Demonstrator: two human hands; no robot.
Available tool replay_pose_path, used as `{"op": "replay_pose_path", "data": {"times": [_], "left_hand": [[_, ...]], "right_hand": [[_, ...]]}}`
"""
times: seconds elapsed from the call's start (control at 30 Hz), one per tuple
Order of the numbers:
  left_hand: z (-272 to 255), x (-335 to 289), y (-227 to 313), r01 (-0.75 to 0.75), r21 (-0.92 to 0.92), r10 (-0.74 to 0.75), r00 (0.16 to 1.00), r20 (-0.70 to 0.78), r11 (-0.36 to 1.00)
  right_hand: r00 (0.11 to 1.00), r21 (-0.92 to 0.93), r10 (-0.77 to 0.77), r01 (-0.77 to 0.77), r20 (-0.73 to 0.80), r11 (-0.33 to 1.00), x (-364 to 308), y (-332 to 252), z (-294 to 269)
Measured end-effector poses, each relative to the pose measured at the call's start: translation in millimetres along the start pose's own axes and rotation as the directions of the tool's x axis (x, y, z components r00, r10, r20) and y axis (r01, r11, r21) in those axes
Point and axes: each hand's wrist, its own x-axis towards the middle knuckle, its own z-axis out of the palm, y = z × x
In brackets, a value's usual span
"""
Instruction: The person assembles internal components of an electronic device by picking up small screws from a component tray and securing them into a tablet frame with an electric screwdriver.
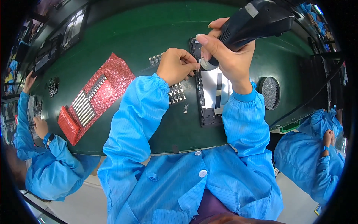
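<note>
My right hand [235, 59] is wrapped round a black heat-gun-like tool [257, 22] with vent slots and a pale patch of tape. Its silvery round end points down and left, close to my left fingertips. My left hand [178, 67] is closed in a pinch at the left edge of a black device frame [207, 121]; whatever lies between the fingers is too small to make out. Inside the frame are a white panel and a dark strip [219, 89]. Small circuit boards [176, 93] lie in rows beside and partly under my left hand, with one loose board [185, 108] nearer me.
Red bubble wrap [115, 69] on the green table [167, 130] carries a row of metallic strips [83, 108]. A round black dish [269, 93] of small pieces stands right of the frame. A black cable [317, 93] crosses the right side. Co-workers in blue sit at both sides.
</note>
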Motion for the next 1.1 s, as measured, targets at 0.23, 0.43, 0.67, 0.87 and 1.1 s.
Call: {"op": "replay_pose_path", "data": {"times": [0.23,0.43,0.67,0.87,1.1], "left_hand": [[-4.3,5.7,4.2,0.062,-0.001,-0.062,0.998,0.029,0.998],[-3.6,5.9,5.3,0.069,0.002,-0.069,0.997,0.037,0.998],[-3.9,6.7,2.7,0.056,0.020,-0.057,0.998,0.037,0.998],[-5.8,8.2,-3.5,-0.007,0.003,0.007,0.999,0.040,1.000],[-0.4,9.2,4.6,0.012,0.012,-0.013,0.999,0.029,1.000]], "right_hand": [[0.999,-0.091,-0.044,0.044,-0.004,0.995,2.8,13.6,-0.3],[0.999,-0.055,-0.036,0.037,0.016,0.998,2.7,15.0,-0.6],[0.998,-0.077,-0.032,0.036,0.051,0.996,2.2,17.0,-1.0],[0.987,-0.142,-0.103,0.120,0.122,0.983,-7.1,14.6,10.8],[0.987,-0.191,-0.142,0.126,-0.070,0.973,-18.0,15.8,14.9]]}}
